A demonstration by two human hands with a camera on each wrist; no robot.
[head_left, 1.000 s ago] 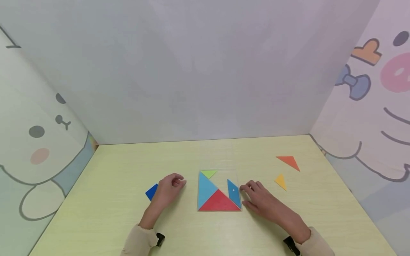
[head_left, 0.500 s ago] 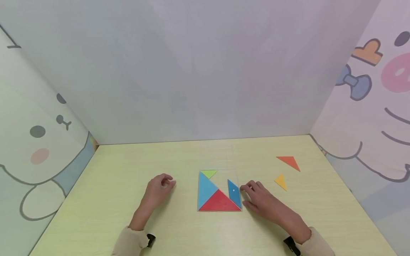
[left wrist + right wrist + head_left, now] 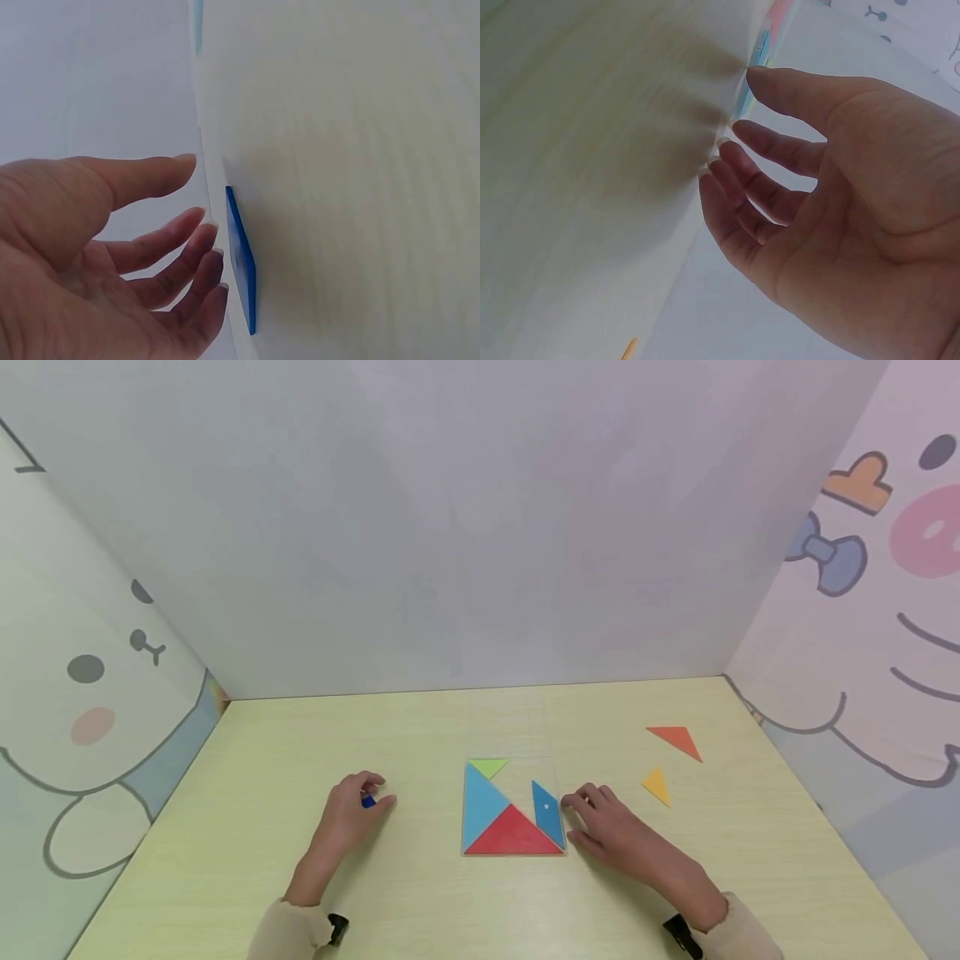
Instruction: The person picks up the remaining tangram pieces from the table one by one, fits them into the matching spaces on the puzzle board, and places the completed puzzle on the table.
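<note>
the left hand (image 3: 352,810) arches over a dark blue piece (image 3: 368,800) lying flat on the left of the surface (image 3: 420,893). its fingers (image 3: 196,247) stand apart from the thumb (image 3: 150,176), the tips just beside the piece; whether they touch it i cannot tell. the piece is mostly hidden from above and nearly edge-on at the wrist, so its heading is unclear.

the right hand (image 3: 600,822), thumb and fingers also apart, is by the right edge of a clear tray (image 3: 522,774); contact cannot be told. in the tray, a blue parallelogram (image 3: 549,814) with a white dot has its long axis from far left to near right. a light blue triangle (image 3: 482,810) points right, a red triangle (image 3: 515,833) far, a green triangle (image 3: 490,767) near. further right lie a yellow triangle (image 3: 657,786) and, farther off, an orange triangle (image 3: 678,739).
</note>
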